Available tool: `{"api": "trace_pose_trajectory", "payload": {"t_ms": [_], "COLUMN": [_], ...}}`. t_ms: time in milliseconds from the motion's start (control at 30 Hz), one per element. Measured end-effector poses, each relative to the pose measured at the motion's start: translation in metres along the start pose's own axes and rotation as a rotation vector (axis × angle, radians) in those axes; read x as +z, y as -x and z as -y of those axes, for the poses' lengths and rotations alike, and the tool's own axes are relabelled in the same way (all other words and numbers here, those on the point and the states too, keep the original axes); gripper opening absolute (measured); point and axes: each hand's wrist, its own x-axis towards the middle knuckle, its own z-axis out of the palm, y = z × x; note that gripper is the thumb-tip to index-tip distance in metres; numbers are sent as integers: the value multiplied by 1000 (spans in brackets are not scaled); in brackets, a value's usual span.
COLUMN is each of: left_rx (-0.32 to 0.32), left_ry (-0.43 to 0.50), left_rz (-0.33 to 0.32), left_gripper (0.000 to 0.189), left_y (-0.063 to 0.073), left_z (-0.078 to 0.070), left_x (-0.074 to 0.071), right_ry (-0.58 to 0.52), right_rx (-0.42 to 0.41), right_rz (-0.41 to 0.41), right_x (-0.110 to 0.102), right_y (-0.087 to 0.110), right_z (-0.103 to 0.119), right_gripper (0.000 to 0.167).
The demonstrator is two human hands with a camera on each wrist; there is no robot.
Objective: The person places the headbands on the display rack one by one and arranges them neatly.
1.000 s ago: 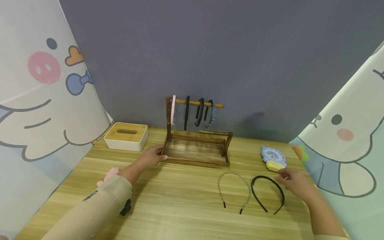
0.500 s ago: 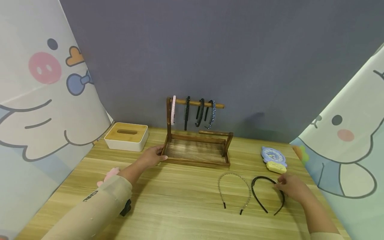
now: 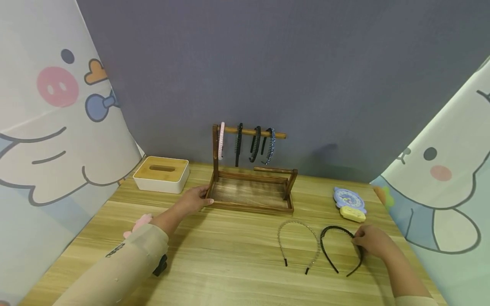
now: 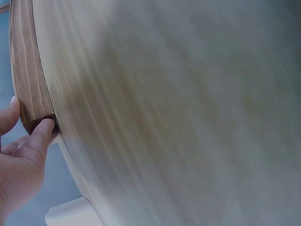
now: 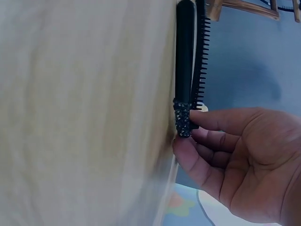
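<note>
My left hand [image 3: 193,200] grips the left front corner of a wooden headband rack [image 3: 249,191]; in the left wrist view thumb and fingers lie around the corner of its tray [image 4: 29,66]. On the table, my right hand [image 3: 374,242] pinches a black headband [image 3: 336,228] on its right side. The right wrist view shows thumb and fingertips at the sparkly part of this toothed headband [image 5: 183,61]. Left of it lies a clear, beaded-looking headband [image 3: 294,221] with black tips. From the rack's upper bar hang a pink headband [image 3: 220,142], two black ones and a blue sparkly one [image 3: 271,146].
A white tissue box [image 3: 158,185] with a wooden lid stands left of the rack. Behind the right hand lie a round blue clock-like object [image 3: 348,199] and a small yellow piece [image 3: 352,213]. A pink object [image 3: 138,224] is partly hidden by the left sleeve.
My right hand has moved from beside the yellow piece toward me, onto the black headband's right side. The black headband's ends have shifted slightly. The left hand stays on the rack.
</note>
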Motion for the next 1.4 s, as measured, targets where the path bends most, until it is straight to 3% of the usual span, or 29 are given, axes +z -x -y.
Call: {"api": "trace_pose_trajectory", "payload": {"t_ms": [200, 500, 767, 1033, 1233, 1400], "left_rx": [-14, -6, 4, 1, 8, 10], "left_ry": [2, 7, 8, 7, -2, -9], "left_rz": [2, 8, 2, 6, 7, 7], "left_gripper": [66, 66, 65, 65, 66, 65], "left_y": [-1, 0, 1, 0, -1, -1], "left_z": [2, 1, 0, 1, 2, 2], "left_x": [0, -1, -1, 0, 0, -1], "right_ry": [-165, -487, -660, -827, -950, -1049], "right_rx": [7, -37, -177, -305, -392, -493], "right_rz": [31, 161, 150, 173, 176, 225], "right_x": [-11, -35, -51, -58, -60, -56], "right_y": [6, 20, 29, 39, 41, 36], "right_z": [-1, 5, 22, 56, 92, 117], "right_gripper": [20, 47, 31, 22, 26, 30]}}
